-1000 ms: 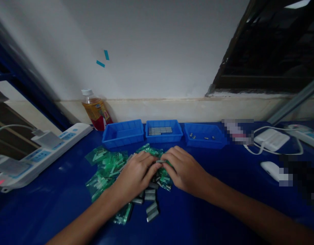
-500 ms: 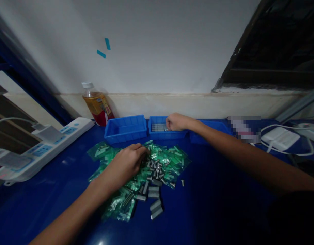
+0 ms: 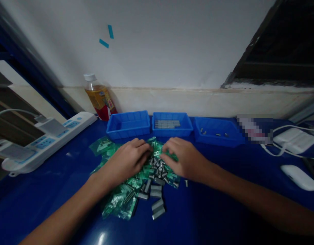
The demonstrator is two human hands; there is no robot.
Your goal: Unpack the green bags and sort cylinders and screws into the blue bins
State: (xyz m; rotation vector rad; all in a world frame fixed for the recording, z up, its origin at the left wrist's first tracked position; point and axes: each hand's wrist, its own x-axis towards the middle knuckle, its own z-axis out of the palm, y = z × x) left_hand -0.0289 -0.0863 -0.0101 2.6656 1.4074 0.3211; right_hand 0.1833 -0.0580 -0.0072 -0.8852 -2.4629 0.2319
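My left hand [image 3: 134, 154] rests over the left part of a pile of green plastic bags [image 3: 118, 200]. Its fingers are curled together, and the fingertips and anything in them are hidden. Across the pile, my right hand [image 3: 184, 157] hovers with thumb and fingers apart and nothing visible between them. Between both hands lie loose metal screws [image 3: 160, 170], heaped on the bags. Several grey metal blocks [image 3: 156, 191] sit at the near side. A single screw [image 3: 186, 183] lies apart on the blue tabletop, below my right hand.
Behind the pile stand a left blue bin [image 3: 127, 131], a middle bin [image 3: 172, 131] with rows of metal pieces, and a right bin [image 3: 215, 137] with a few small parts. A power strip [image 3: 55, 136], drink bottle [image 3: 99, 98], white charger [image 3: 295, 140] and white oval object [image 3: 300, 177] are around.
My right hand has come out of the middle bin, back toward me to the pile, and its fingers have opened. My left hand stays on the bags. The view has shifted slightly.
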